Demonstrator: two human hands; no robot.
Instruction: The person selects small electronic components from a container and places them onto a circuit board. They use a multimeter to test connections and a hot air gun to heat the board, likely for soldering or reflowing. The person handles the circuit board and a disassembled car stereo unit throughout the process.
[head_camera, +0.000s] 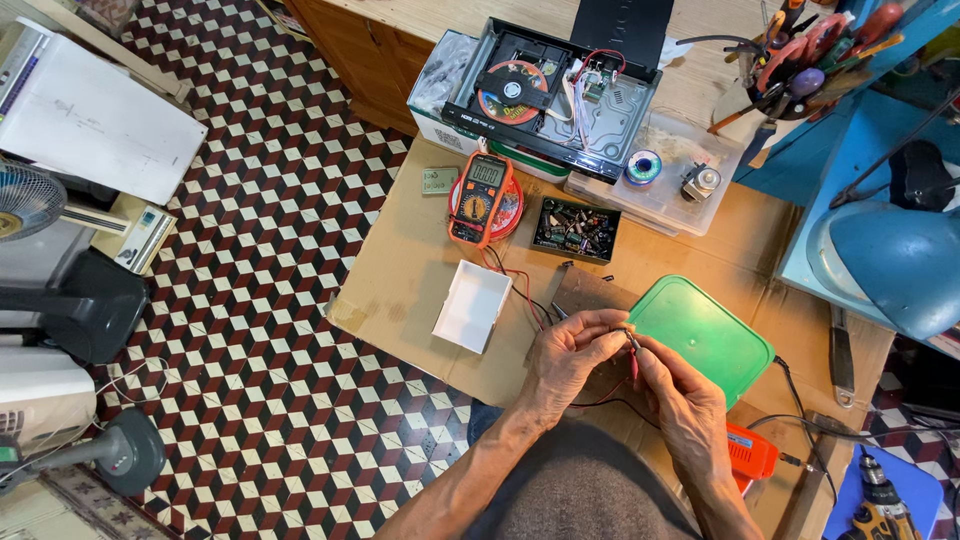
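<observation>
Item: small component, too tiny to identify, pinched between left hand (566, 352) and right hand (672, 392), multimeter (481, 198) at eleven o'clock; probing stage, steady contact required next.

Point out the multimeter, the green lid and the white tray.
multimeter (481, 200): head view, on its orange body by the dial.
green lid (702, 338): head view, middle of its top.
white tray (472, 305): head view, its inside floor.
</observation>
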